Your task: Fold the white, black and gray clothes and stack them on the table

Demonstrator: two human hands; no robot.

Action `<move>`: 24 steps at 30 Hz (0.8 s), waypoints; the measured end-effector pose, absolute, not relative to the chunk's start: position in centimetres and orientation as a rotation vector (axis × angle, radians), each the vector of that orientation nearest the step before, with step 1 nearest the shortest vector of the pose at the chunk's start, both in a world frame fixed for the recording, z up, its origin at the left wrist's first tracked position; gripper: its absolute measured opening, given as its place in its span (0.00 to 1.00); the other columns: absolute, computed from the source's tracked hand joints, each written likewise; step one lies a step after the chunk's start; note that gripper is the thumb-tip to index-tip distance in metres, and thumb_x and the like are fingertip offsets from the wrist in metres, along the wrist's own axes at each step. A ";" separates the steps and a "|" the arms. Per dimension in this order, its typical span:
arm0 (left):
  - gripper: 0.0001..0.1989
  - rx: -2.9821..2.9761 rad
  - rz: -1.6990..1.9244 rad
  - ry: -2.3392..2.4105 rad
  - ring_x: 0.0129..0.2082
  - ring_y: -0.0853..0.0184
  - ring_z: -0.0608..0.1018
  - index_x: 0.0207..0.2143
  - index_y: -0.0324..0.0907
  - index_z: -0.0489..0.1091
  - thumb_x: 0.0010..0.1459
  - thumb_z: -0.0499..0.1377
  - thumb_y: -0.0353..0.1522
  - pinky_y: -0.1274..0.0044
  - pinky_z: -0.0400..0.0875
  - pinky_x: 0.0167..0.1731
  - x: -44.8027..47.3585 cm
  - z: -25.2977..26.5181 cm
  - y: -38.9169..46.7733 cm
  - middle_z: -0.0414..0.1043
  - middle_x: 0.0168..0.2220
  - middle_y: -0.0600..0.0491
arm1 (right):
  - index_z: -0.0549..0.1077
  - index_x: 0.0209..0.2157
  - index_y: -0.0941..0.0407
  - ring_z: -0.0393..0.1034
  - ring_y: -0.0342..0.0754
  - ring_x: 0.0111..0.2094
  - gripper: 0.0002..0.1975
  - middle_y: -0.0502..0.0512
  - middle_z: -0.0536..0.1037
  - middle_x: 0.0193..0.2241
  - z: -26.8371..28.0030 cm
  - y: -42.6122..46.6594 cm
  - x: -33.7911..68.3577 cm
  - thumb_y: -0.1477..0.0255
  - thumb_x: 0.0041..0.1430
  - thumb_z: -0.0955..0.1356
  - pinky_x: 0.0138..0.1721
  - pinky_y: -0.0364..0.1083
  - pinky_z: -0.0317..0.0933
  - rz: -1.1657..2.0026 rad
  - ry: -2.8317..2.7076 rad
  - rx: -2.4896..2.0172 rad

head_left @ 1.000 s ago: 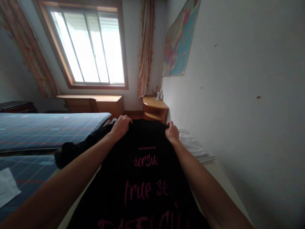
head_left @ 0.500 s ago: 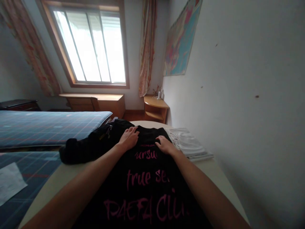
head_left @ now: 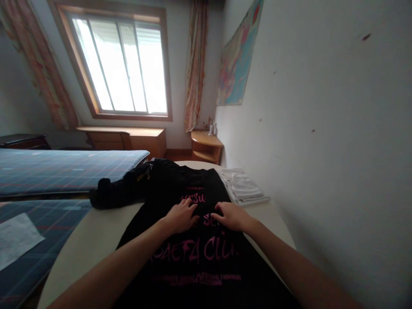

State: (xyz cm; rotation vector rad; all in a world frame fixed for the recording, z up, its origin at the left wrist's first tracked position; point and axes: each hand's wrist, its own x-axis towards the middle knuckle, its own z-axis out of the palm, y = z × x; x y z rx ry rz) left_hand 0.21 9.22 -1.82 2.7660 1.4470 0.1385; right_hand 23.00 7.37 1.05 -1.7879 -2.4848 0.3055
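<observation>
A black shirt with pink lettering lies spread over a round, pale table, its neckline at the far side. My left hand rests on the middle of the shirt, fingers spread over the print. To its right, my right hand lies on the shirt near its right edge, fingers loosely bent and thumb apart. Neither hand grips the cloth. Beyond the right hand is a stack of folded white cloth. Dark bundled clothing lies at the table's far left, touching the shirt.
Left of the table stand beds with blue plaid mattresses, one bearing a white paper sheet. A wooden desk sits below the window. A corner shelf stands by the wall on the right.
Both hands have slid toward me over the shirt, from near the neckline down to the middle of the lettering. More of the print's lower lines shows. The view has shifted slightly right.
</observation>
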 end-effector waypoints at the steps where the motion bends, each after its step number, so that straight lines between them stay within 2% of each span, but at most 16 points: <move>1: 0.26 2.758 0.135 1.449 0.58 0.51 0.70 0.61 0.40 0.63 0.66 0.50 0.43 0.63 0.67 0.54 0.1 -2.2 8.8 0.63 0.61 0.39 | 0.73 0.49 0.58 0.74 0.57 0.45 0.24 0.64 0.79 0.44 1.3 6.4 23.0 0.54 0.61 0.65 0.42 0.49 0.64 0.304 -2.492 -1.850; 4: 0.28 2.760 0.151 1.466 0.64 0.50 0.64 0.65 0.37 0.57 0.69 0.46 0.41 0.60 0.62 0.59 -0.1 -3.4 8.3 0.56 0.66 0.38 | 0.73 0.49 0.60 0.75 0.62 0.46 0.25 0.69 0.79 0.45 1.9 4.0 23.3 0.56 0.58 0.66 0.41 0.51 0.65 0.272 -2.520 -2.029; 7: 0.26 2.778 0.152 1.488 0.66 0.51 0.60 0.67 0.37 0.55 0.70 0.45 0.38 0.59 0.60 0.60 -0.2 -4.2 8.3 0.54 0.68 0.39 | 0.74 0.47 0.61 0.75 0.63 0.46 0.22 0.71 0.79 0.46 2.3 2.6 23.7 0.60 0.58 0.66 0.41 0.52 0.65 0.353 -2.548 -2.084; 12: 0.26 2.764 0.169 1.515 0.66 0.52 0.60 0.66 0.38 0.55 0.70 0.45 0.37 0.58 0.61 0.59 0.1 -4.1 8.8 0.54 0.68 0.39 | 0.73 0.48 0.61 0.74 0.58 0.47 0.20 0.66 0.78 0.47 2.8 2.4 24.1 0.64 0.57 0.68 0.46 0.50 0.64 0.574 -2.374 -1.805; 15: 0.23 2.723 0.191 1.565 0.64 0.51 0.64 0.63 0.40 0.60 0.67 0.48 0.35 0.59 0.64 0.56 0.6 -3.3 8.9 0.58 0.66 0.40 | 0.71 0.53 0.61 0.74 0.53 0.46 0.24 0.62 0.78 0.47 3.0 2.2 24.0 0.64 0.58 0.68 0.47 0.48 0.65 0.792 -2.221 -1.628; 18: 0.19 2.712 0.208 1.583 0.57 0.52 0.72 0.56 0.41 0.67 0.64 0.51 0.32 0.62 0.68 0.52 1.5 -2.3 7.8 0.68 0.59 0.41 | 0.68 0.58 0.60 0.75 0.52 0.44 0.30 0.61 0.79 0.46 3.0 1.2 24.2 0.63 0.56 0.70 0.45 0.48 0.66 0.972 -2.322 -1.590; 21: 0.16 2.738 0.251 1.494 0.50 0.55 0.75 0.52 0.42 0.69 0.61 0.54 0.32 0.65 0.70 0.49 2.3 -1.4 5.4 0.74 0.50 0.45 | 0.67 0.60 0.58 0.74 0.56 0.47 0.33 0.63 0.78 0.49 2.6 0.0 24.9 0.62 0.55 0.71 0.48 0.50 0.65 0.919 -2.418 -1.640; 24: 0.16 2.731 0.253 1.395 0.50 0.54 0.75 0.50 0.41 0.70 0.61 0.55 0.34 0.65 0.70 0.49 2.5 -1.0 2.9 0.74 0.49 0.44 | 0.68 0.60 0.58 0.73 0.59 0.50 0.32 0.64 0.77 0.51 1.8 -1.0 25.4 0.60 0.55 0.71 0.51 0.53 0.64 0.801 -2.413 -1.721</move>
